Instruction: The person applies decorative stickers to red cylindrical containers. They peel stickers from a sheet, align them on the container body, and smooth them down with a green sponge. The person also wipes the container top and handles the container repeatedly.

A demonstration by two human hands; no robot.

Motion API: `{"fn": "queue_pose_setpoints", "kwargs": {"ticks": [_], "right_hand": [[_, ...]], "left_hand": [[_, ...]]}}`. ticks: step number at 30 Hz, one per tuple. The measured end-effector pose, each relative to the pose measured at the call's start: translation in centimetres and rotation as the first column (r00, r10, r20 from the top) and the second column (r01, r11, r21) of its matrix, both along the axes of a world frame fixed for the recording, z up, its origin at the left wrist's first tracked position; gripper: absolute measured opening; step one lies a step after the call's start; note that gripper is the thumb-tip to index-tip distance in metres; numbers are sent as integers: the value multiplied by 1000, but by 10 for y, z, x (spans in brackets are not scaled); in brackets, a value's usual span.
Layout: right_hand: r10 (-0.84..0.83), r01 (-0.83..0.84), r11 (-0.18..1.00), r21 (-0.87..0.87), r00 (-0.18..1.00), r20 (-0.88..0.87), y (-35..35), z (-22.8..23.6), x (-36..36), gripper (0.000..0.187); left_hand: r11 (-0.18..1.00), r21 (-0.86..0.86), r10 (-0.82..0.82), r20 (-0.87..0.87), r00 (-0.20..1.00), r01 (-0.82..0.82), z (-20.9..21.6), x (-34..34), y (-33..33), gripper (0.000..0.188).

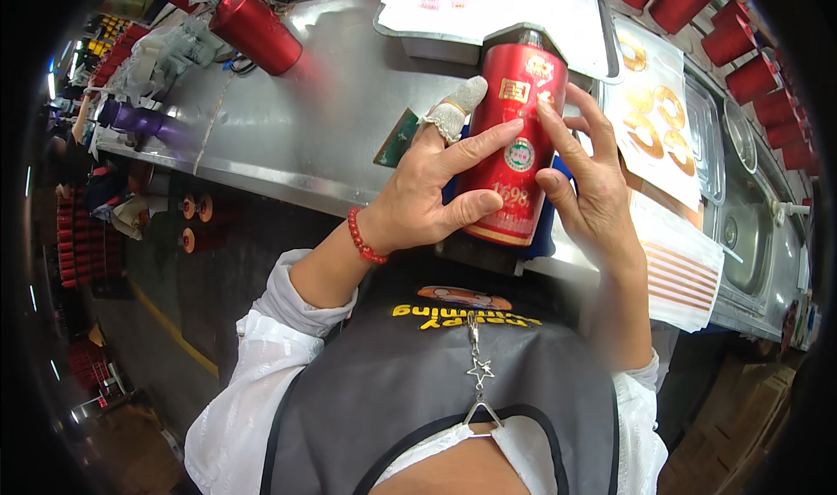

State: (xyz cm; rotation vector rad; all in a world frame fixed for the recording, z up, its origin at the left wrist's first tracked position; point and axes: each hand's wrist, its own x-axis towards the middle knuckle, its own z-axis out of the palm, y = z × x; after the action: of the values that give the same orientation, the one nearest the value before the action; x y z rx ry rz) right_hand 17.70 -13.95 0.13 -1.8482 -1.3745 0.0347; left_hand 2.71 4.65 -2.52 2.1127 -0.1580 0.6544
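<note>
A glossy red bottle (pixel 510 177) with gold and white decals lies tilted in front of me, its neck pointing away, on a blue support (pixel 545 233). My left hand (pixel 427 181) holds it from the left, with the thumb and a finger pressed on its front. White covers wrap two fingertips of that hand, and a red bead bracelet circles the wrist. On the bottle's right side, my right hand (pixel 593 168) curves around it. Its index fingertip touches a decal on the upper front, and the thumb rests by the right edge. A green pad (pixel 397 139) lies beside my left hand.
Another red bottle (pixel 255 33) lies on the metal bench (pixel 296 120) at the far left. Behind my bottle is a tray (pixel 397 37) with a white decal sheet. Sheets with gold rings (pixel 645 102) lie to the right, near a sink (pixel 745 242). Several red bottles line the far right.
</note>
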Motion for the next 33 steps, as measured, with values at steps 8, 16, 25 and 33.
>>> {"fn": "queue_pose_setpoints", "kwargs": {"ticks": [8, 16, 25, 33], "right_hand": [[-53, 56, 996, -70, 998, 42, 5, 13, 5, 58], [-83, 87, 992, -91, 995, 45, 15, 20, 10, 60], [-71, 78, 989, -129, 996, 53, 15, 19, 10, 61], [-81, 86, 983, -161, 996, 38, 15, 18, 10, 59]], "left_hand": [[993, 114, 43, -32, 999, -40, 12, 14, 14, 64], [955, 270, 134, -36, 990, -120, 23, 33, 20, 64], [914, 370, 188, -30, 982, -164, 24, 35, 19, 67], [894, 414, 191, -10, 981, -170, 26, 40, 22, 69]]}}
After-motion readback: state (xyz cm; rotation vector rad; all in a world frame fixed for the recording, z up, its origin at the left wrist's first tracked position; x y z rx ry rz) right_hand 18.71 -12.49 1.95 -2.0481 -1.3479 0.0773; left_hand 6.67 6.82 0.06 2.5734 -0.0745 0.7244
